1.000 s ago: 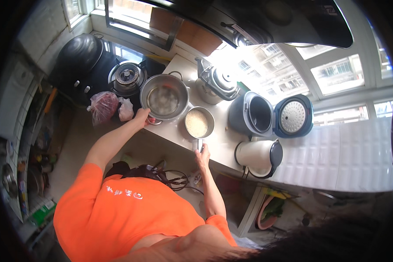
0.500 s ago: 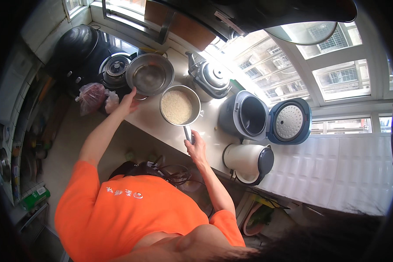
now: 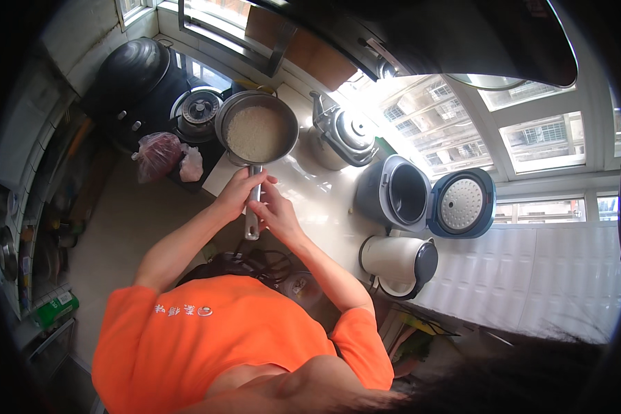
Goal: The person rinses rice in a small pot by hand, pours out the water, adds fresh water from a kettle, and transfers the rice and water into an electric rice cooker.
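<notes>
A saucepan (image 3: 287, 114) with pale rice (image 3: 259, 134) in it is held over the far part of the counter. Its long metal handle (image 3: 252, 228) points toward me. My left hand (image 3: 236, 194) is closed round the handle close to the pan. Lower down, my right hand (image 3: 276, 212) grips the same handle from the right side, thumb against it. A metal basin (image 3: 222, 114) sits under and behind the pan, with mostly its left and far rim showing; the pan hides the rest.
Left are a gas burner (image 3: 199, 109), a black wok (image 3: 132, 67) and bagged food (image 3: 160, 155). On the right stand a metal kettle (image 3: 345, 136), an open rice cooker (image 3: 397, 193) and a cream electric kettle (image 3: 395, 262). A range hood (image 3: 455, 34) hangs above.
The saucepan has moved left, from beside the basin to over it. My left hand has left the basin's rim and taken the handle; my right hand has stayed on the handle.
</notes>
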Motion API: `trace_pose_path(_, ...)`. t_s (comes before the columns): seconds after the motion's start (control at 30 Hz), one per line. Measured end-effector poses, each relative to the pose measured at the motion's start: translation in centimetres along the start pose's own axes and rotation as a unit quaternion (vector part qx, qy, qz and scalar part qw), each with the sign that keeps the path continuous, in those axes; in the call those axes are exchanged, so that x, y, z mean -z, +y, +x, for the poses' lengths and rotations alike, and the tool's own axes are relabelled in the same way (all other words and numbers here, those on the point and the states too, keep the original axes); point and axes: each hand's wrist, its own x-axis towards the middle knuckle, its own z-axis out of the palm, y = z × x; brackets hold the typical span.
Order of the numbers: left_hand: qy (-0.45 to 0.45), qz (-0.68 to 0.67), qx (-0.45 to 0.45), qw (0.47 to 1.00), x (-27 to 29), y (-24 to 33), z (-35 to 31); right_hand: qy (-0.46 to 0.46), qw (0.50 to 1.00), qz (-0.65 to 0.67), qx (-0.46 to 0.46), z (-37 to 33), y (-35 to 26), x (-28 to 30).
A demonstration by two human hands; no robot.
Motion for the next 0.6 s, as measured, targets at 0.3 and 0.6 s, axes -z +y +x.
trace_pose_path(0.3, 0.038, -0.029, 0.096, 0.994, 1.9, 1.2, -3.8, 0.084, 0.644, -0.663, 0.372, 21.4, 2.1, 13.2)
trace_pose_path(0.6, 0.068, -0.013, 0.096, 0.993, 0.6, -1.3, -4.3, 0.027, 0.635, -0.731, 0.247, 21.5, -0.3, 19.7)
